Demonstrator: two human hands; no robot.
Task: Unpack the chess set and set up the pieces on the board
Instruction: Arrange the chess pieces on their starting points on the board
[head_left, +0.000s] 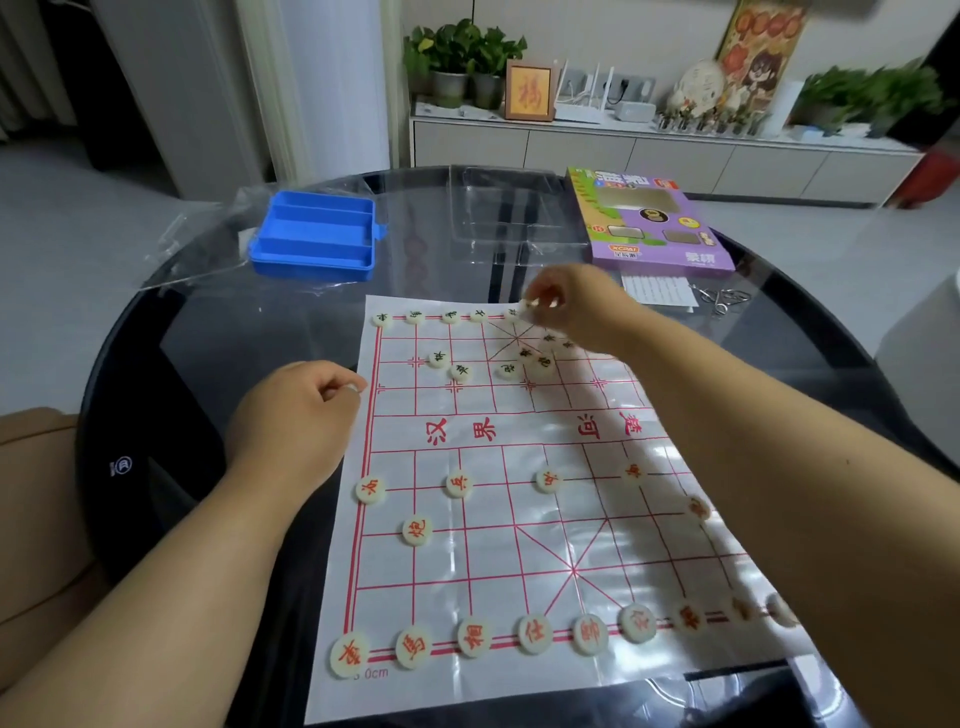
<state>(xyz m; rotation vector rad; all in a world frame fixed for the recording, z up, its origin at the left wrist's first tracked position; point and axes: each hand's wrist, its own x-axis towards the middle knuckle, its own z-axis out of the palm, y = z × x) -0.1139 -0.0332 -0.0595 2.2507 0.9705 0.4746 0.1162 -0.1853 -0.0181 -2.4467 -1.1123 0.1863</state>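
Nearest the camera, a row of round cream discs with red characters (474, 638) is seen along the near edge of the glossy white paper board with red grid lines (519, 519), spread on the dark round glass table (208, 332). Its long axis runs away from the person. At the far edge, a cream disc with a dark character (531, 304) is pinched in the right hand (576, 306), just right of the four discs already lined up there. Loose dark-marked discs (524, 361) lie just nearer than that hand, within its easier reach. The left hand (296, 410) is curled at the board's left edge; whether something is held cannot be told.
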